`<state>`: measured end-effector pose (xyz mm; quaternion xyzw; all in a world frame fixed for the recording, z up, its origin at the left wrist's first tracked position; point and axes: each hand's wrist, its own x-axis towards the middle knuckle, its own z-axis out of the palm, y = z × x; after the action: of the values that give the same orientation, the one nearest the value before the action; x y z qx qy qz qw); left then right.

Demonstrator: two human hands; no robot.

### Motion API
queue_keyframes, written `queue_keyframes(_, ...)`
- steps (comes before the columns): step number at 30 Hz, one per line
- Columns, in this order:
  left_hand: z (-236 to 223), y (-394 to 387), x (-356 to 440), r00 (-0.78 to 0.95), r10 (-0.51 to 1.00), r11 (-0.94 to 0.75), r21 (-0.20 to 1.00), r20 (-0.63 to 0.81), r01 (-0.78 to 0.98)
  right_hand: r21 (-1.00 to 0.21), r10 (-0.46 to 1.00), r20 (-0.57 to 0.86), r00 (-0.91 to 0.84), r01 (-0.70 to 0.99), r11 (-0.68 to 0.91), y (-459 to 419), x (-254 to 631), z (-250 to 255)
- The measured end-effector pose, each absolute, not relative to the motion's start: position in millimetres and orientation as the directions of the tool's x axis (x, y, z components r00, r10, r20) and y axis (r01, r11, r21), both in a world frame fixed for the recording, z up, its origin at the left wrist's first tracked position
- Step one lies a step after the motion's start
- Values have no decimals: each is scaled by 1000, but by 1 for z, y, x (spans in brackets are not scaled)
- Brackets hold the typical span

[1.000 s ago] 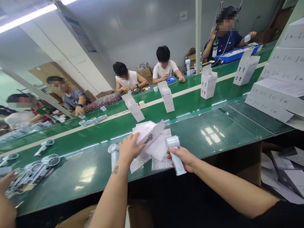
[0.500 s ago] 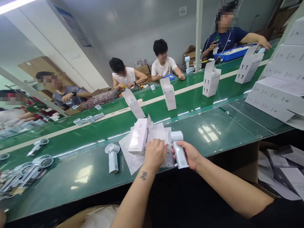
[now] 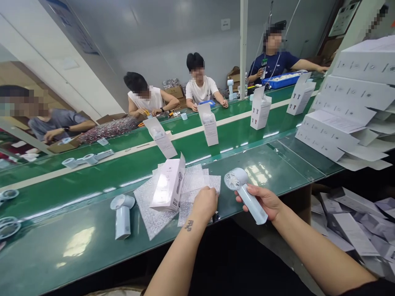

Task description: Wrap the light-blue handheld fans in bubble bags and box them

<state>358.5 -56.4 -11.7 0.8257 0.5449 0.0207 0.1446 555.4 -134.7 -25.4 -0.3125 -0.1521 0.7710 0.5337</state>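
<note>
My right hand (image 3: 262, 201) grips a light blue handheld fan (image 3: 251, 201) by its handle, with the round grille tilted up and facing left. My left hand (image 3: 205, 203) is closed, its fingers curled at the near edge of a bubble-wrap bag (image 3: 197, 183); the fingertips are partly hidden. Left of that hand, a white printed box (image 3: 165, 187) with a raised flap lies on the bubble-wrap sheets. A second light blue fan (image 3: 122, 218) rests further left on the green worktop (image 3: 89, 246).
Several open white boxes (image 3: 210, 129) stand along the green conveyor (image 3: 185, 144). Flat white cartons (image 3: 348, 102) are stacked at the right, with more boxes (image 3: 354, 230) below the table edge. Co-workers sit across the line, one beside a blue tray (image 3: 284, 80).
The fan in my right hand has risen and turned, so its grille now shows. My left hand stays at the bubble wrap. The view has shifted to the right.
</note>
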Motion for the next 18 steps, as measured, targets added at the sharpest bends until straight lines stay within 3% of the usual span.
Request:
queue_keyframes(4, -5, -64, 358, 390, 910, -337, 292, -144, 895, -509, 917, -337, -213, -779, -368, -140, 563, -28)
queue_keyframes(7, 6, -73, 346, 334, 933, -243, 450, -136, 860, -497, 892, -349, -288, -749, -437, -145, 566, -28)
queue_keyframes(12, 6, -87, 334, 319, 939, -77, 829, -127, 555, -590, 775, -221, -592, -552, -589, -140, 549, -19)
queue_keyframes(16, 1, -86, 330, 193, 965, 132, 966, -177, 223, -704, 748, -286, -599, -398, -588, -125, 539, -12)
queue_keyframes(18, -1, -85, 330, 53, 989, 126, 978, -136, 164, -736, 771, -350, -532, -353, -578, -122, 538, -10)
